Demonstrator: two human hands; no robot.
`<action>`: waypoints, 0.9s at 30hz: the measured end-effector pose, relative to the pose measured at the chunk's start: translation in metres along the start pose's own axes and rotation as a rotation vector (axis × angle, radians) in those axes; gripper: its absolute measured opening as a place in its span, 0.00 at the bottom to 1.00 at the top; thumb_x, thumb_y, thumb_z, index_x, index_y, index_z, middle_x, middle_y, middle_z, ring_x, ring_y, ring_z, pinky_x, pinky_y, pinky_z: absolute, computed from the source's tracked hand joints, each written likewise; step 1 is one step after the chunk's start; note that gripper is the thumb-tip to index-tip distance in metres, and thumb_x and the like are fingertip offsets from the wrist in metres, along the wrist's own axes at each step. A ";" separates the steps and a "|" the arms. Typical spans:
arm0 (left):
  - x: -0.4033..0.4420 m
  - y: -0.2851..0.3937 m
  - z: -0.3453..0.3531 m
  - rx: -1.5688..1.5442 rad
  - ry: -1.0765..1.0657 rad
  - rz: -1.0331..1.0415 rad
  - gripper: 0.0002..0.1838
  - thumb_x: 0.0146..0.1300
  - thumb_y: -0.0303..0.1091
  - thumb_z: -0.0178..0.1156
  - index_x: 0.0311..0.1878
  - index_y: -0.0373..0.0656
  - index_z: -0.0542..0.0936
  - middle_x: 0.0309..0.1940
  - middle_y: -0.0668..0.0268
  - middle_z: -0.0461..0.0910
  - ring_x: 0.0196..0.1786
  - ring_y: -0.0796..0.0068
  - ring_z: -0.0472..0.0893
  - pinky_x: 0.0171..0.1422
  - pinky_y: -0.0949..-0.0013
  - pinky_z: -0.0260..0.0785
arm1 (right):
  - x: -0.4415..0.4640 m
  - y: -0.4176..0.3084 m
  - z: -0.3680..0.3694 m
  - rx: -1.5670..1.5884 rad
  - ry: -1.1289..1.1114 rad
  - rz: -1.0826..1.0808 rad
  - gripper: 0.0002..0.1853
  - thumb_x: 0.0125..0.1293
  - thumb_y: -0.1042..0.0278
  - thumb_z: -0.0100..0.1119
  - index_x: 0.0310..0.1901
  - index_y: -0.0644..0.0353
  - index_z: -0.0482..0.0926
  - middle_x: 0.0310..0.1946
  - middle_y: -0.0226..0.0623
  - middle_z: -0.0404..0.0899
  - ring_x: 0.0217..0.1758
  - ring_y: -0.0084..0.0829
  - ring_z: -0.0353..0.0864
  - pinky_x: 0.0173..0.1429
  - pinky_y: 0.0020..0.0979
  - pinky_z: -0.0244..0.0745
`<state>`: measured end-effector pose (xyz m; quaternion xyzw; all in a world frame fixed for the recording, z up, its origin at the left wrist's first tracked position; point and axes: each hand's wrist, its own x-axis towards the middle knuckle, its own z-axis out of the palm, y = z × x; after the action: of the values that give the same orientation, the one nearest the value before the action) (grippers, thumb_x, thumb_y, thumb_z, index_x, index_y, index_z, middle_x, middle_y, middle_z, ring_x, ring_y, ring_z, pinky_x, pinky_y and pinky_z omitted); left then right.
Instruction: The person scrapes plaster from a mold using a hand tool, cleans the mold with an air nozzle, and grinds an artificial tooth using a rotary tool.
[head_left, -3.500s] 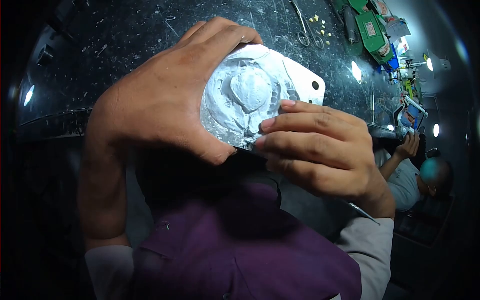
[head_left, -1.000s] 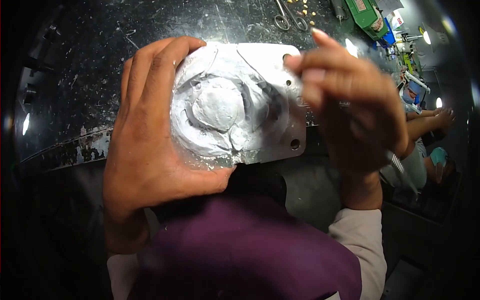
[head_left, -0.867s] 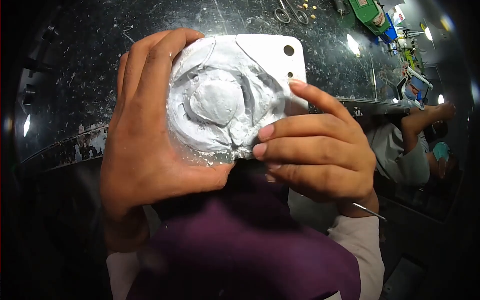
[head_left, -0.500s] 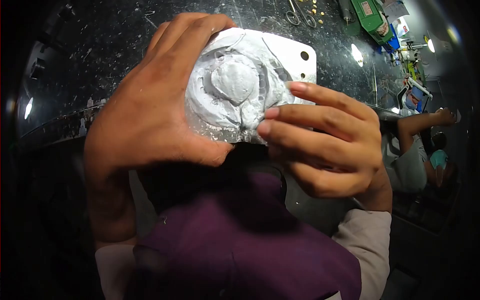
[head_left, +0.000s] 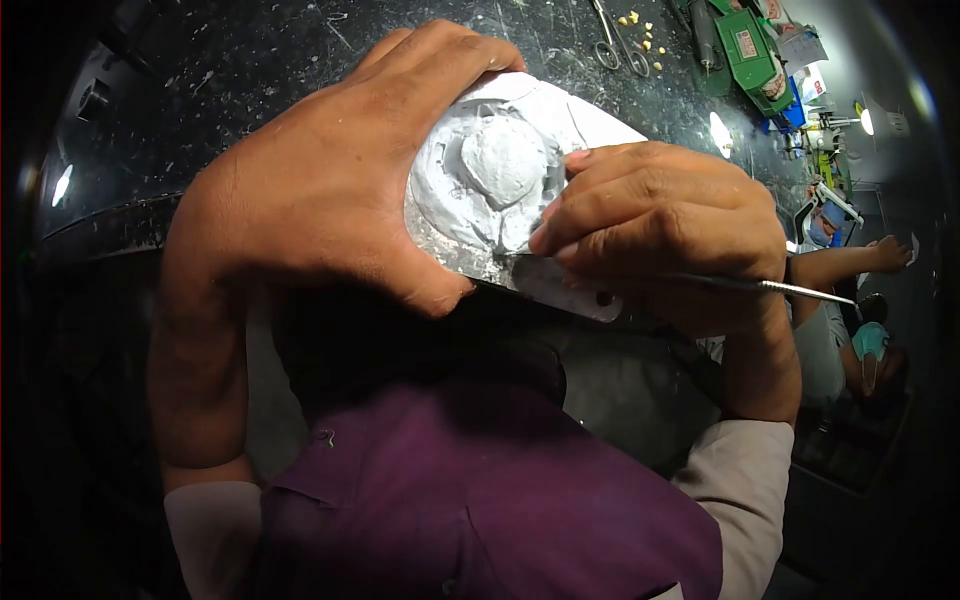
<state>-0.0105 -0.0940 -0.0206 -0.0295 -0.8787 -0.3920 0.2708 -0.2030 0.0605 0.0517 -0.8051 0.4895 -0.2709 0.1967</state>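
White plaster-like block (head_left: 505, 188), held up over the near edge of the bench (head_left: 260, 75), farther right and turned clockwise compared with half a second ago, with a lower corner hole (head_left: 604, 299) now showing and the upper holes now behind the right hand (head_left: 670, 210). Rounded, rough-skinned dome (head_left: 506, 150) at its middle, ringed by a curved trough, with a groove down towards the near edge and pale crumbs along that edge. Gripped by the left hand (head_left: 310, 200), thumb along the near side, fingers over the far side. Right fingers, spread half a second ago, now bunched around a thin metal tool (head_left: 810, 291), shaft jutting out to the right, working tip hidden; impossible to tell whether touching the block. Below, a dark gap between block and purple apron (head_left: 500, 510). Up and right, a strip of speckled black benchtop, then scissors (head_left: 622, 58), yellowish bits (head_left: 648, 46) and a green box (head_left: 750, 60). Farther right, another person's arm (head_left: 835, 266).
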 end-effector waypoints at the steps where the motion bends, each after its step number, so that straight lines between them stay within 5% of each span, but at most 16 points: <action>1: 0.000 -0.002 -0.001 0.005 -0.016 0.014 0.60 0.26 0.42 0.77 0.73 0.38 0.68 0.64 0.55 0.71 0.70 0.53 0.71 0.75 0.58 0.64 | 0.002 -0.002 -0.002 -0.008 -0.025 0.029 0.05 0.59 0.71 0.73 0.33 0.58 0.85 0.36 0.37 0.91 0.43 0.37 0.92 0.62 0.50 0.83; 8: 0.001 -0.017 -0.009 0.149 -0.133 -0.093 0.61 0.27 0.44 0.78 0.73 0.37 0.66 0.66 0.53 0.69 0.71 0.50 0.70 0.76 0.55 0.64 | 0.029 0.000 -0.018 -0.068 -0.180 0.065 0.06 0.58 0.70 0.75 0.31 0.58 0.85 0.35 0.37 0.90 0.44 0.35 0.90 0.76 0.52 0.69; 10: 0.002 -0.017 -0.008 0.146 -0.145 -0.091 0.62 0.28 0.45 0.78 0.73 0.37 0.66 0.67 0.53 0.69 0.72 0.50 0.69 0.76 0.55 0.63 | 0.033 0.001 -0.027 0.402 -0.254 0.407 0.07 0.58 0.68 0.73 0.31 0.60 0.84 0.33 0.40 0.89 0.44 0.37 0.90 0.79 0.54 0.62; 13: 0.004 -0.012 -0.010 0.131 -0.164 -0.134 0.61 0.31 0.46 0.79 0.74 0.36 0.65 0.68 0.52 0.67 0.73 0.48 0.67 0.77 0.53 0.63 | -0.001 0.016 -0.038 0.563 0.097 0.127 0.06 0.66 0.67 0.61 0.37 0.60 0.77 0.40 0.52 0.88 0.47 0.44 0.90 0.83 0.64 0.50; 14: 0.003 -0.011 -0.010 0.134 -0.164 -0.151 0.60 0.32 0.46 0.79 0.74 0.36 0.65 0.68 0.51 0.67 0.73 0.48 0.67 0.76 0.53 0.63 | -0.022 0.028 -0.041 0.644 0.219 0.006 0.09 0.70 0.72 0.53 0.45 0.69 0.79 0.44 0.60 0.86 0.55 0.51 0.88 0.79 0.58 0.63; 16: 0.006 -0.006 -0.014 0.191 -0.188 -0.155 0.60 0.34 0.47 0.79 0.74 0.35 0.64 0.69 0.49 0.67 0.74 0.46 0.66 0.78 0.52 0.62 | -0.070 0.031 -0.043 0.506 0.540 0.182 0.19 0.74 0.67 0.43 0.56 0.74 0.76 0.46 0.60 0.85 0.58 0.54 0.87 0.80 0.58 0.62; 17: 0.007 -0.003 -0.014 0.230 -0.198 -0.144 0.61 0.36 0.47 0.79 0.75 0.34 0.63 0.70 0.48 0.67 0.75 0.45 0.65 0.79 0.51 0.60 | -0.079 0.023 -0.035 0.367 0.732 0.391 0.21 0.75 0.68 0.40 0.59 0.74 0.75 0.36 0.48 0.84 0.46 0.42 0.89 0.76 0.51 0.70; 19: 0.010 0.001 -0.012 0.342 -0.207 -0.025 0.63 0.40 0.46 0.80 0.78 0.32 0.59 0.72 0.42 0.66 0.77 0.41 0.62 0.83 0.49 0.56 | -0.136 0.051 -0.031 -0.172 0.779 0.678 0.18 0.79 0.66 0.45 0.62 0.63 0.77 0.23 0.24 0.68 0.25 0.19 0.66 0.59 0.29 0.77; 20: 0.012 0.003 -0.009 0.368 -0.265 -0.038 0.65 0.39 0.45 0.81 0.79 0.31 0.57 0.73 0.41 0.64 0.78 0.41 0.61 0.84 0.49 0.55 | -0.167 0.070 -0.030 -0.444 0.632 0.613 0.17 0.81 0.64 0.49 0.65 0.59 0.77 0.28 0.30 0.74 0.30 0.23 0.71 0.54 0.31 0.74; 24: 0.021 0.003 -0.013 0.401 -0.377 -0.105 0.68 0.35 0.46 0.83 0.80 0.35 0.57 0.75 0.43 0.61 0.78 0.43 0.60 0.84 0.50 0.55 | -0.200 0.094 -0.034 -0.685 0.594 0.502 0.17 0.79 0.66 0.53 0.65 0.53 0.81 0.43 0.40 0.76 0.43 0.39 0.73 0.53 0.36 0.71; 27: 0.021 -0.002 -0.012 0.373 -0.324 -0.140 0.67 0.32 0.50 0.81 0.78 0.36 0.61 0.73 0.45 0.64 0.78 0.44 0.62 0.83 0.53 0.55 | -0.240 0.121 -0.044 -0.859 0.630 0.532 0.15 0.76 0.66 0.57 0.59 0.52 0.85 0.38 0.39 0.75 0.44 0.43 0.74 0.51 0.42 0.67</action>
<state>-0.0231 -0.1074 -0.0051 0.0194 -0.9676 -0.2313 0.0996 -0.4031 0.2195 -0.0431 -0.5432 0.7749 -0.2162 -0.2402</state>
